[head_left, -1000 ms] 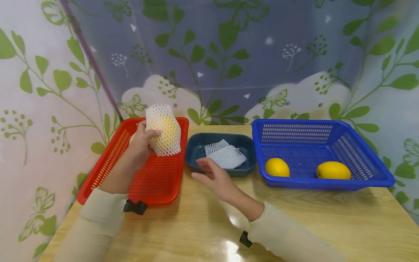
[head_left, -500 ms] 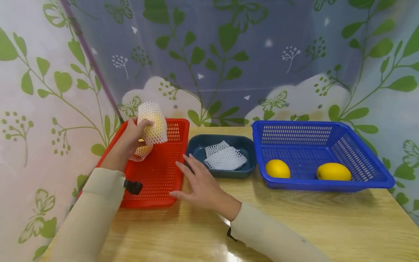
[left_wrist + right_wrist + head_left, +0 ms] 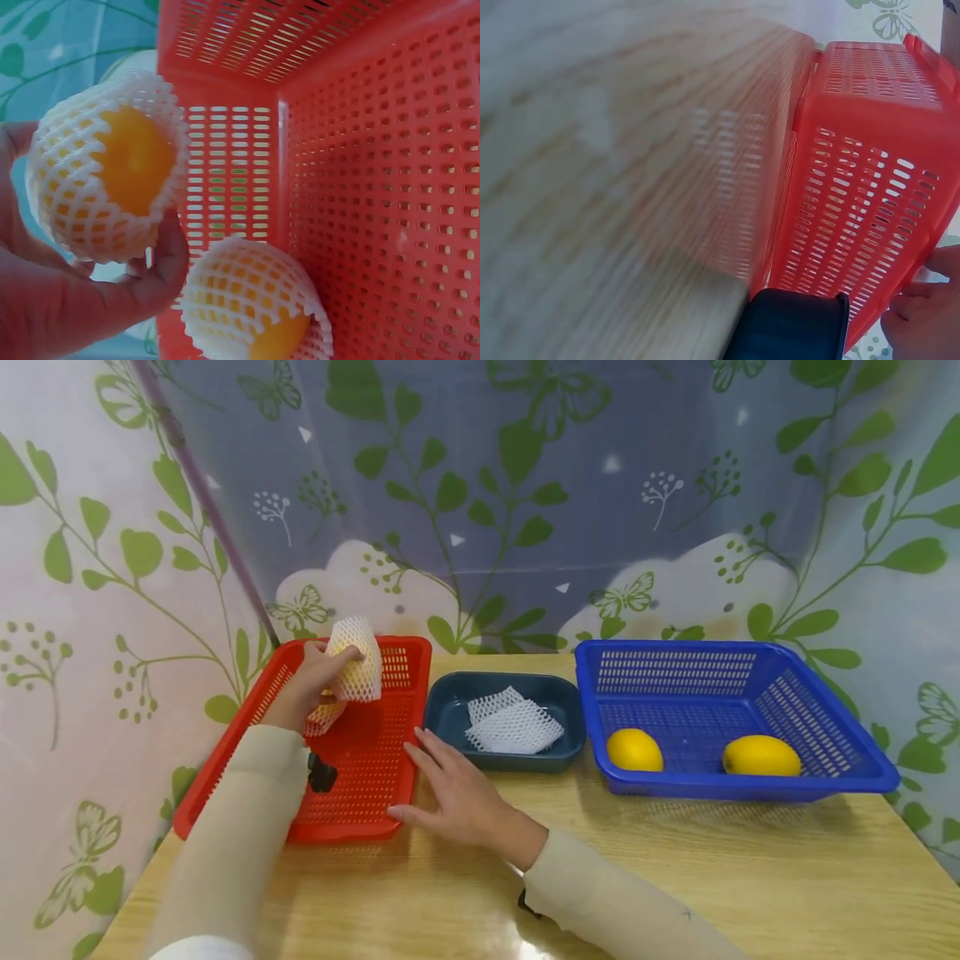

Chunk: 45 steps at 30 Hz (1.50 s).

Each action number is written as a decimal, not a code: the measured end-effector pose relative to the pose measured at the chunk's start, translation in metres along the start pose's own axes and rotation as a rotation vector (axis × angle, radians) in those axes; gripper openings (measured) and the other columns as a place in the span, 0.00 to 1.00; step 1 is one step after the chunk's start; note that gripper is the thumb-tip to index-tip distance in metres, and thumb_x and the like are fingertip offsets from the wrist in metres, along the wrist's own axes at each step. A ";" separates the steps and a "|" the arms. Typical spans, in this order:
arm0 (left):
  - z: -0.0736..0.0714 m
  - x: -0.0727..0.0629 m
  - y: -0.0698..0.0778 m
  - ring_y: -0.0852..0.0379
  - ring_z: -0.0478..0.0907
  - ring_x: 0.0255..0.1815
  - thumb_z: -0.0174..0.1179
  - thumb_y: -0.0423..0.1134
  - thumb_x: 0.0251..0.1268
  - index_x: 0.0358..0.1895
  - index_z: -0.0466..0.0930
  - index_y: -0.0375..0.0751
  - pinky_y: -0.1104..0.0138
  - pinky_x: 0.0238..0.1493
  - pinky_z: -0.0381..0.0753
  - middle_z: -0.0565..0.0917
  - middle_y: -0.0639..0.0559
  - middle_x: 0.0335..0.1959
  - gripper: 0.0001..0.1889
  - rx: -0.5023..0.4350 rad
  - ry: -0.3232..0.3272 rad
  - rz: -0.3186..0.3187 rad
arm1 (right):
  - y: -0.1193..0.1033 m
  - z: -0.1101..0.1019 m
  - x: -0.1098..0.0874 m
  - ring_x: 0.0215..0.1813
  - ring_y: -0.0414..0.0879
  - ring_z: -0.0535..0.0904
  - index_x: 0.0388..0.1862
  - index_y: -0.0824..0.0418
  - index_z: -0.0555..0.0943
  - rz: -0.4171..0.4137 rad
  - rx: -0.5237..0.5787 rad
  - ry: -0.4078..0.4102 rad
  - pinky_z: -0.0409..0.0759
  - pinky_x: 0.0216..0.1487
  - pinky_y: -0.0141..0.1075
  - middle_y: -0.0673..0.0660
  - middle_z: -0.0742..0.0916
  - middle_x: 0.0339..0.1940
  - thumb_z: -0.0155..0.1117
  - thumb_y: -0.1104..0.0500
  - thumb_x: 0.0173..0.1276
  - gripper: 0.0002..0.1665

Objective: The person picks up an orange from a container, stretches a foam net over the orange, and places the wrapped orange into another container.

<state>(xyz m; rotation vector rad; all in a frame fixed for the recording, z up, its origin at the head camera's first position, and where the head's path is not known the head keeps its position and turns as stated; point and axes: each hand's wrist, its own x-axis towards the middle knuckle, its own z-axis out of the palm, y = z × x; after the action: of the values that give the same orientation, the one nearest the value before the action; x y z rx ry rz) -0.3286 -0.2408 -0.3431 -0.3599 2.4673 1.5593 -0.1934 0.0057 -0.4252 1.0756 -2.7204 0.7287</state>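
My left hand (image 3: 306, 687) grips a yellow fruit in a white foam net sleeve (image 3: 362, 673), held up over the back left of the red basket (image 3: 411, 777). Through the sleeve's mouth the fruit's bare yellow end (image 3: 135, 161) shows in the left wrist view. Below it in the basket lies another netted yellow fruit (image 3: 251, 300), partly hidden by the hand in the head view. My right hand (image 3: 467, 800) rests with extended, spread fingers at the red basket's right rim. In the right wrist view part of that hand (image 3: 928, 319) shows at the rim.
A dark teal tray (image 3: 450, 760) between the baskets holds loose white foam nets (image 3: 517, 727). At the right, a blue basket (image 3: 690, 782) contains two bare yellow fruits, one at the left (image 3: 634, 750) and one at the right (image 3: 762, 756). A patterned curtain (image 3: 480, 510) hangs behind the wooden table (image 3: 675, 860).
My left hand has carried the netted fruit left, then slightly back right and lower. My right hand has moved left from beside the teal tray to the red basket's rim, its fingers spreading.
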 end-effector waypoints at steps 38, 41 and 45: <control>0.060 0.012 -0.003 0.29 0.40 0.75 0.64 0.50 0.60 0.76 0.35 0.37 0.38 0.69 0.52 0.39 0.24 0.75 0.53 0.670 -0.128 0.003 | 0.002 0.000 -0.003 0.76 0.53 0.57 0.77 0.57 0.57 0.003 0.053 0.009 0.62 0.72 0.48 0.54 0.55 0.79 0.51 0.29 0.67 0.50; 0.060 0.012 -0.002 0.29 0.40 0.75 0.64 0.49 0.60 0.76 0.38 0.38 0.38 0.70 0.52 0.41 0.25 0.75 0.51 0.638 -0.148 0.012 | 0.002 -0.001 -0.002 0.76 0.53 0.57 0.77 0.57 0.57 0.003 0.056 0.004 0.62 0.71 0.48 0.54 0.55 0.80 0.51 0.29 0.67 0.49; 0.058 0.011 -0.001 0.30 0.45 0.74 0.64 0.51 0.61 0.76 0.40 0.38 0.39 0.70 0.53 0.45 0.25 0.74 0.50 0.657 -0.167 0.032 | 0.001 -0.001 -0.002 0.76 0.53 0.57 0.77 0.57 0.57 0.005 0.063 -0.004 0.62 0.71 0.49 0.54 0.54 0.80 0.50 0.29 0.67 0.50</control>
<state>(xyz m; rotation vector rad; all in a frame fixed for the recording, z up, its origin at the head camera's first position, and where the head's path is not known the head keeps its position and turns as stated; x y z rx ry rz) -0.3363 -0.1900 -0.3722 -0.0733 2.6675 0.6728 -0.1925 0.0079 -0.4250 1.0846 -2.7216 0.8193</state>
